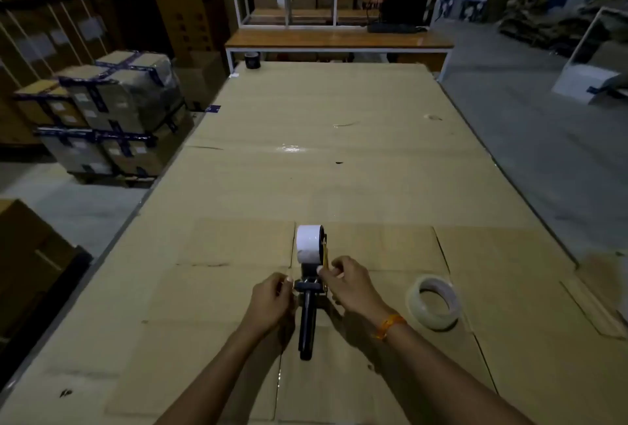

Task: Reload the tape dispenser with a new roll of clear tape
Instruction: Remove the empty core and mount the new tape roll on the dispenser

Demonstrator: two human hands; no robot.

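Observation:
A black hand-held tape dispenser (307, 316) lies on the cardboard-covered table (306, 170), handle pointing toward me. A whitish roll of tape (308, 243) sits mounted on its far end, beside a yellow side plate. My left hand (272, 302) pinches at the left side of the dispenser's head, fingers closed. My right hand (350, 283) pinches at the right side of the head, near the yellow plate. What the fingertips hold is too small to tell apart from the dispenser. A second roll of clear tape (435, 302) lies flat on the table to the right of my right wrist.
A dark tape roll (252, 60) stands at the table's far left corner. Stacked wrapped cartons (102, 112) stand on the floor to the left. A wooden bench with white shelving (336, 39) runs behind the table. Bare floor lies to the right.

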